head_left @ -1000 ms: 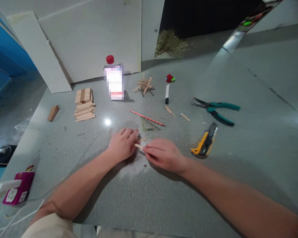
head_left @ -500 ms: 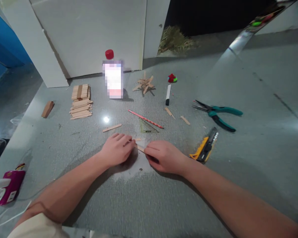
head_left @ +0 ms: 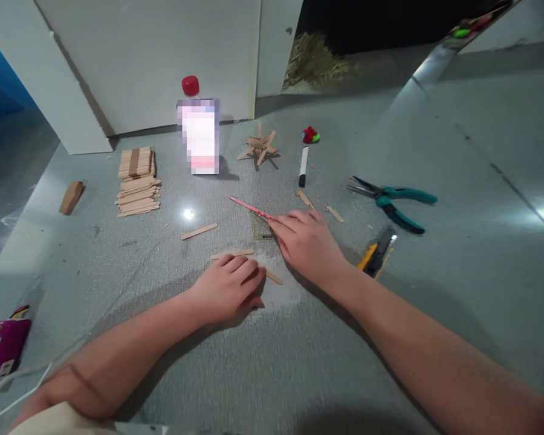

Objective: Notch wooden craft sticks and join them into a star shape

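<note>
My left hand (head_left: 230, 289) rests on the grey floor with its fingers curled, pressing down on a wooden craft stick (head_left: 274, 277) whose end pokes out to its right. A second stick (head_left: 233, 254) lies just beyond its fingertips. My right hand (head_left: 309, 240) is stretched forward with its fingers closing on the near end of a red pencil (head_left: 249, 208), above a clear green set square (head_left: 259, 228). Another loose stick (head_left: 199, 231) lies to the left.
A stack of craft sticks (head_left: 136, 181), a red-capped bottle (head_left: 200, 134), a stick star (head_left: 259, 147), a marker (head_left: 303, 166), teal pliers (head_left: 392, 199) and a yellow utility knife (head_left: 375, 252) lie around. White boards stand behind. A magenta power strip (head_left: 2, 347) lies at left.
My right hand let go of the stick and reached forward to the red pencil. My left hand drew back slightly and stays on the stick. The view shifted a little.
</note>
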Action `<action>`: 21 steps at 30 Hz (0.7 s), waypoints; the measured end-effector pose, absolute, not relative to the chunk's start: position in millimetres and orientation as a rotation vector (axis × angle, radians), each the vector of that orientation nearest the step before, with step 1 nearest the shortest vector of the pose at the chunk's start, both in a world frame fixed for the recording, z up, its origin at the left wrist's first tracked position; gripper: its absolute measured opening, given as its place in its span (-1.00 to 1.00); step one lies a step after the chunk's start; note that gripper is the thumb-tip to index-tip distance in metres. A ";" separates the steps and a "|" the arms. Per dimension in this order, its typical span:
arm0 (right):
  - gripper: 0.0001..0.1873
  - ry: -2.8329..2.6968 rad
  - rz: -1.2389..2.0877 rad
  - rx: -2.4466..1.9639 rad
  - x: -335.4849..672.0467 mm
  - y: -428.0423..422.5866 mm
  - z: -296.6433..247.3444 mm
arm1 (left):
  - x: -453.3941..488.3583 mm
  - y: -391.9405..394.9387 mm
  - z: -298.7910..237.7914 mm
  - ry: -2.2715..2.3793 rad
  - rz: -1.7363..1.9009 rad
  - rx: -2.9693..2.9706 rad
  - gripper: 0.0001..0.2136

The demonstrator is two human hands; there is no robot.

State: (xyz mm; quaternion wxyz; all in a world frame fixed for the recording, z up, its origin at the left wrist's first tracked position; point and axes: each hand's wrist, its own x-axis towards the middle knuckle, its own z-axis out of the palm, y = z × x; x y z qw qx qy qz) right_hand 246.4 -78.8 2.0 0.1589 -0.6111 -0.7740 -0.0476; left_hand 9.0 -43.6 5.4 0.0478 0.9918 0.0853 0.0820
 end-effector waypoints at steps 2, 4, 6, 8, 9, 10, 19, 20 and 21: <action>-0.75 -2.205 -0.137 -1.767 249.0 -76.6 -2.1 | 8.6 -42.7 5.8 0.214 0.245 3.017 -0.57; -0.75 -2.170 -0.160 -1.807 251.3 -76.4 -5.7 | 7.9 -41.4 6.6 0.176 0.245 3.009 -0.60; -0.74 -2.131 -0.189 -1.851 253.2 -76.2 -8.7 | 7.4 -40.2 7.5 0.172 0.243 3.004 -0.60; -0.71 -2.110 -0.208 -1.879 254.6 -74.7 -11.3 | 7.4 -39.6 8.0 0.167 0.245 2.996 -0.58; -0.71 -2.108 -0.211 -1.885 255.2 -73.7 -12.4 | 7.6 -39.6 8.0 0.154 0.250 2.992 -0.57; -0.70 -2.110 -0.213 -1.886 255.7 -72.6 -13.4 | 7.8 -39.6 8.0 0.135 0.255 2.985 -0.57; -0.70 -1.997 -0.248 -1.971 257.8 -71.7 -21.5 | 5.4 -33.8 6.7 0.012 0.181 2.856 -0.56; -0.69 -1.960 -0.256 -1.985 258.0 -71.7 -22.9 | 4.7 -31.9 5.6 0.045 0.206 2.857 -0.56; -0.68 -1.924 -0.263 -1.992 258.6 -71.4 -24.2 | 4.0 -30.0 4.2 0.080 0.231 2.864 -0.57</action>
